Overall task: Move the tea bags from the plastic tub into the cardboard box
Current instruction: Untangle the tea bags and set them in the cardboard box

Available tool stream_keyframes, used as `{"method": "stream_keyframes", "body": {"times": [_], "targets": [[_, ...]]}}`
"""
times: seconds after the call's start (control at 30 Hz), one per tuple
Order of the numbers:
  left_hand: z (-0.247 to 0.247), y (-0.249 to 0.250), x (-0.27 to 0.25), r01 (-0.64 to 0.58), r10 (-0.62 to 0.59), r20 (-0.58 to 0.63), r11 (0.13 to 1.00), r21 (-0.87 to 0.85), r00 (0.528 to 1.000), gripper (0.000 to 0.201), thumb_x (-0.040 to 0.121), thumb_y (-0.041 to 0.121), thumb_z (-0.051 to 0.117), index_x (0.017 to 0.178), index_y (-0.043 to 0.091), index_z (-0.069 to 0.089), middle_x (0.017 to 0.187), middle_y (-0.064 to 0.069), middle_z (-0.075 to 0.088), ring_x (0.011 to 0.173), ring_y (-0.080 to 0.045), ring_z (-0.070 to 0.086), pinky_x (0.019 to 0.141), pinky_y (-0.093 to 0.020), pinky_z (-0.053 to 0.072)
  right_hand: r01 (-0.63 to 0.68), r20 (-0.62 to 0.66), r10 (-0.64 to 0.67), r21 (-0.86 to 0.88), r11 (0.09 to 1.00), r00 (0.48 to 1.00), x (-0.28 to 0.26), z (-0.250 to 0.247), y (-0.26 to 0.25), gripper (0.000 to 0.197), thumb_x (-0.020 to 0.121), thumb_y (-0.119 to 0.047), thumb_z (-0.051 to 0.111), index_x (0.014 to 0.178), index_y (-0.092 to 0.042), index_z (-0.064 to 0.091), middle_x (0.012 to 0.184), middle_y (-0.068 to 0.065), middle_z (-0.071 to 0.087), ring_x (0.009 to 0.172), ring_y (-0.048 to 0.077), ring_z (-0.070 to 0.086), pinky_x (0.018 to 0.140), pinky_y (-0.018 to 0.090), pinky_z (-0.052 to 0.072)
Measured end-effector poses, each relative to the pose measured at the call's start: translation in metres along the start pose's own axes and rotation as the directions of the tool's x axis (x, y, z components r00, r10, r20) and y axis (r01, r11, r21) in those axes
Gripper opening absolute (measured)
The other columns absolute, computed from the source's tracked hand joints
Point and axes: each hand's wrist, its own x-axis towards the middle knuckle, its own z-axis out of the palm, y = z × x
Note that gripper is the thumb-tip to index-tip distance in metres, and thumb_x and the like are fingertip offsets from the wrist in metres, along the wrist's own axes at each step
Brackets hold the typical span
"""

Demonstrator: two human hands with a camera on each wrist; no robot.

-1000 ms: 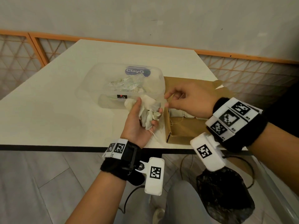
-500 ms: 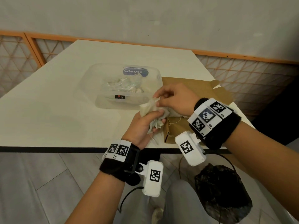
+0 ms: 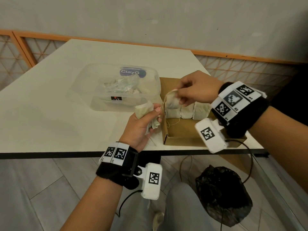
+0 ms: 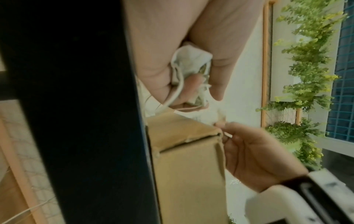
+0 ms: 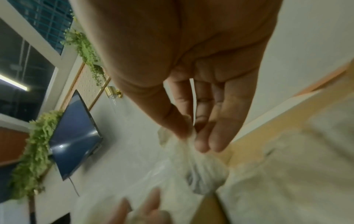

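Observation:
A clear plastic tub with a "ClayG" label holds several tea bags on the white table. To its right sits the open cardboard box with a row of tea bags standing inside. My left hand grips a bunch of tea bags just left of the box, also seen as crumpled bags in the left wrist view. My right hand pinches one tea bag by its top over the box's left end; in the right wrist view this bag hangs from my fingertips.
The table ends in a black front edge just below my left wrist. A black bag lies on the floor under the box. An orange lattice railing runs behind the table.
My right hand has pulled one tea bag out of the left hand's bunch and moved it right, over the box. The left hand has stayed beside the box with the other bags.

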Motion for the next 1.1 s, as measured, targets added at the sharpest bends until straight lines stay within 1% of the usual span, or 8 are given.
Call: {"method": "stream_keyframes", "body": {"times": [0.13, 0.23, 0.37, 0.57, 0.73, 0.87, 1.0, 1.1], "targets": [[-0.002, -0.001, 0.002, 0.014, -0.014, -0.021, 1.0, -0.008, 1.0, 0.009, 0.087, 0.013, 0.061, 0.094, 0.016, 0.065, 0.078, -0.004, 0.058, 0.063, -0.008, 0.054, 0.042, -0.015, 0.038, -0.066, 0.069, 0.087, -0.255, 0.965, 0.994, -0.004, -0.025, 0.02, 0.013, 0.082, -0.019, 0.068, 0.089, -0.008, 0.068, 0.09, 0.012, 0.071, 0.073, 0.013, 0.064, 0.076, 0.028, 0.052], [-0.002, -0.001, 0.003, 0.012, -0.012, -0.012, 1.0, -0.028, 1.0, 0.008, 0.087, 0.011, 0.06, 0.093, 0.015, 0.064, 0.081, -0.004, 0.058, 0.063, -0.007, 0.055, 0.042, -0.015, 0.041, -0.075, 0.096, 0.131, -0.449, 0.89, 0.987, -0.004, -0.03, 0.029, 0.01, 0.076, -0.037, 0.071, 0.081, -0.028, 0.071, 0.091, -0.006, 0.07, 0.087, 0.009, 0.058, 0.088, 0.027, 0.044], [-0.004, -0.001, 0.004, 0.001, -0.001, -0.008, 1.0, -0.012, 1.0, 0.009, 0.081, 0.018, 0.064, 0.09, 0.018, 0.066, 0.079, -0.003, 0.06, 0.066, -0.008, 0.055, 0.045, -0.015, 0.039, -0.096, 0.106, 0.16, -0.45, 0.888, 0.981, 0.002, -0.025, 0.034, 0.012, 0.076, -0.035, 0.072, 0.087, -0.03, 0.071, 0.094, -0.012, 0.063, 0.097, 0.008, 0.051, 0.089, 0.025, 0.037], [-0.005, -0.002, 0.004, 0.012, -0.013, -0.018, 1.0, -0.019, 1.0, 0.012, 0.081, 0.019, 0.064, 0.093, 0.018, 0.065, 0.078, 0.002, 0.065, 0.065, -0.007, 0.056, 0.049, -0.017, 0.037, -0.166, -0.021, 0.17, -0.358, 0.919, 0.985, 0.017, -0.016, 0.049, 0.02, 0.075, -0.025, 0.076, 0.093, -0.016, 0.074, 0.096, -0.003, 0.065, 0.097, 0.013, 0.055, 0.087, 0.026, 0.042], [-0.006, -0.002, 0.005, 0.018, -0.019, -0.005, 0.999, -0.04, 1.0, 0.022, 0.073, 0.023, 0.066, 0.094, 0.017, 0.064, 0.08, 0.001, 0.065, 0.066, -0.007, 0.055, 0.044, -0.015, 0.037, -0.195, -0.065, 0.184, -0.354, 0.915, 0.981, 0.013, -0.023, 0.05, 0.013, 0.076, -0.024, 0.074, 0.086, -0.019, 0.068, 0.08, -0.007, 0.058, 0.082, 0.013, 0.052, 0.075, 0.025, 0.038], [-0.009, -0.002, 0.008, 0.039, -0.039, 0.002, 0.992, -0.119, 0.999, 0.015, 0.082, 0.021, 0.062, 0.096, 0.016, 0.062, 0.083, 0.0, 0.063, 0.067, -0.008, 0.056, 0.043, -0.014, 0.036, -0.06, -0.1, 0.027, -0.346, 0.936, 0.995, -0.001, -0.018, 0.032, 0.014, 0.078, -0.018, 0.071, 0.09, -0.016, 0.063, 0.071, -0.006, 0.053, 0.066, 0.009, 0.048, 0.058, 0.02, 0.034], [-0.01, -0.001, 0.01, 0.069, -0.07, 0.004, 0.97, -0.233, 0.998, 0.025, 0.079, 0.026, 0.063, 0.101, 0.015, 0.059, 0.085, -0.001, 0.062, 0.066, -0.008, 0.057, 0.042, -0.013, 0.036, 0.15, 0.173, -0.1, -0.308, 0.94, 0.98, -0.019, 0.009, 0.013, 0.006, 0.081, -0.019, 0.069, 0.086, -0.02, 0.069, 0.105, -0.006, 0.059, 0.081, 0.013, 0.059, 0.071, 0.023, 0.046], [-0.012, 0.0, 0.011, 0.079, -0.082, 0.003, 0.95, -0.303, 0.997, 0.028, 0.075, 0.027, 0.064, 0.101, 0.016, 0.058, 0.085, -0.001, 0.061, 0.067, -0.007, 0.058, 0.041, -0.013, 0.037, 0.184, 0.225, -0.119, -0.292, 0.939, 0.967, -0.016, 0.024, 0.013, 0.021, 0.081, -0.021, 0.069, 0.101, -0.019, 0.067, 0.114, -0.006, 0.058, 0.085, 0.014, 0.059, 0.081, 0.027, 0.046]]}}
